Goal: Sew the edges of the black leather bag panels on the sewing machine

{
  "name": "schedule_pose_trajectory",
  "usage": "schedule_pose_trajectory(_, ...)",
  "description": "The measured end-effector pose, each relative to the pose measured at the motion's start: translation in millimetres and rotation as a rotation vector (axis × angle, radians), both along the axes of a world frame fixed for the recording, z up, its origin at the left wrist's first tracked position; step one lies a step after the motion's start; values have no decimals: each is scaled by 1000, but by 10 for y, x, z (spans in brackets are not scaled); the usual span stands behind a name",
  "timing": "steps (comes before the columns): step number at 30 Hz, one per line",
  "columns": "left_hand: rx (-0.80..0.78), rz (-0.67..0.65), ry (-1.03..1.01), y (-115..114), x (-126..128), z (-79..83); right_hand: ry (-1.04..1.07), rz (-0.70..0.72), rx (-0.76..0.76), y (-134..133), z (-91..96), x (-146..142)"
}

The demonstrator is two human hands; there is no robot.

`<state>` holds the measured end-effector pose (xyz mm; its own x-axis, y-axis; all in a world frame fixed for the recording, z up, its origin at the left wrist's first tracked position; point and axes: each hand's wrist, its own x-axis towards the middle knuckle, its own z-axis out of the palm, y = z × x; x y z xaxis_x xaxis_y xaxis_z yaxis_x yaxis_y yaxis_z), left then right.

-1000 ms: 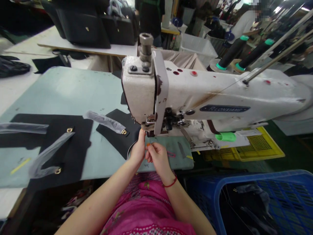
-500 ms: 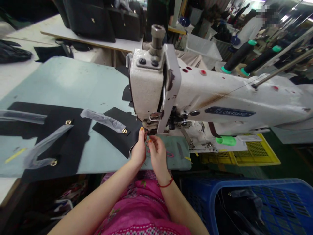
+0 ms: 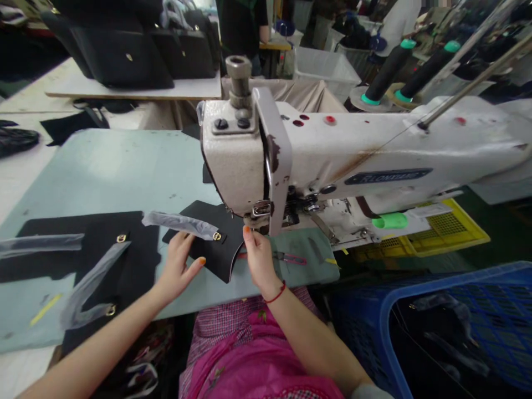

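A black leather-like panel (image 3: 211,257) lies on the pale green table, its right corner under the head of the sewing machine (image 3: 245,166). On it sit a gold buckle (image 3: 216,236) and a strap wrapped in clear plastic (image 3: 178,223). My left hand (image 3: 177,271) rests at the panel's left edge, thumb spread away from the fingers, some fingertips hidden beneath the wrapped strap. With thumb on top and fingers curled, my right hand (image 3: 261,263) grips the panel's right edge just below the presser foot area. Pink-handled thread snips (image 3: 291,258) lie to its right.
More black panels (image 3: 116,266) with wrapped straps and gold buckles lie at left. A blue basket (image 3: 419,293) holding black pieces stands at lower right, a yellow crate (image 3: 453,235) behind it. Black bags (image 3: 124,55) stand at the back; thread cones (image 3: 388,72) rise behind the machine.
My left hand has left the needle area and moved left onto the panel's far edge. My right hand now holds the panel's right edge. The snips are more visible, and the camera view has shifted.
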<state>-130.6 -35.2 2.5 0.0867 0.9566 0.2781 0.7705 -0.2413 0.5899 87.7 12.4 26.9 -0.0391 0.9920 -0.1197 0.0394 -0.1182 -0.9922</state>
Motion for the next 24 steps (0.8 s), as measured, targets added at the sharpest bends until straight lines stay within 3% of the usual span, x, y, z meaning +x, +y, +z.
schedule_pose_trajectory(4, 36, -494, 322, 889, -151, 151, 2, -15, 6, 10, -62, -46)
schedule_pose_trajectory(7, 76, -712, 445, 1186, -33, 260, -24, -16, 20, 3, -61, -43)
schedule_pose_trajectory(9, 103, -766, 500, 1234, 36, 306, -49, -18, 40, 0, -36, -33)
schedule_pose_trajectory(16, 33, -627, 615, 987, 159, 432, -96, 17, 71, 14, 29, 48)
schedule_pose_trajectory(24, -104, -287, 759, 455, 570, 827, -15, 159, -47, 101, 59, 298)
